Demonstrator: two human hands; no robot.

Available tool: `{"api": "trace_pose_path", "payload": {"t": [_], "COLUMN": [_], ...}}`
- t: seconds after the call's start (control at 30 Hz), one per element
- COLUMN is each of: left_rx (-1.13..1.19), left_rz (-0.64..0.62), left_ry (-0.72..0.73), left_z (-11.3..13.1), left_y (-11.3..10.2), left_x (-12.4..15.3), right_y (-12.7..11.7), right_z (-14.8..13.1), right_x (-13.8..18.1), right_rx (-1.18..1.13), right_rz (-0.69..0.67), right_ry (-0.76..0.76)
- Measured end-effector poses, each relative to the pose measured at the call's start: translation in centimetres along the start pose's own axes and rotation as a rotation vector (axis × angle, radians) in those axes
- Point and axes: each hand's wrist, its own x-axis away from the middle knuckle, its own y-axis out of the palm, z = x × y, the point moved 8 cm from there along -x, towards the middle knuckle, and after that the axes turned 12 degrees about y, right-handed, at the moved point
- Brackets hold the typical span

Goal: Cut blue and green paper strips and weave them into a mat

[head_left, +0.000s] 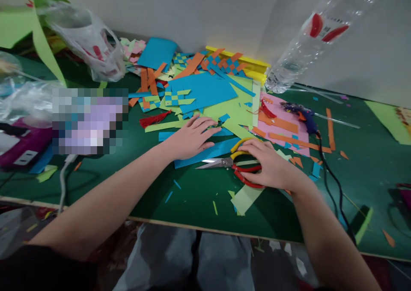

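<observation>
My right hand (268, 162) grips a pair of scissors (226, 162) with one yellow and one red handle. The blades point left and are a little apart, low over the green table. My left hand (194, 137) rests with fingers spread over paper pieces, touching a blue strip (205, 151). Beneath and beyond it lie a light green sheet (221, 111) and a large blue sheet (202, 91). A red tassel (156, 118) lies left of my left hand. Below the scissors is a pale green paper piece (247, 199).
A glue gun (305, 116) with a black cord lies at right on pink paper (300, 132). A plastic bottle (295, 59) leans behind. At left are a plastic bag (93, 46), a blurred-out device (93, 121) and a purple object (24, 141). Woven paper (224, 64) lies behind.
</observation>
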Motion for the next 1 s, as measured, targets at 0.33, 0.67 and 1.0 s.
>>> {"api": "trace_pose_path", "payload": {"t": [0.33, 0.67, 1.0], "left_rx": [-0.003, -0.044, -0.020], "left_rz": [0.013, -0.023, -0.039], "left_ry": [0.009, 0.016, 0.015], "left_z": [0.2, 0.3, 0.1], "left_y": [-0.1, 0.2, 0.4], "left_x": [0.0, -0.2, -0.2], "right_y": [0.7, 0.9, 1.3], "right_z": [-0.5, -2.1, -3.6], "right_x": [-0.2, -0.2, -0.2], "right_rx": [0.010, 0.014, 0.019], "right_rz": [-0.023, -0.007, 0.026], "right_ry": [-0.033, -0.068, -0.104]}}
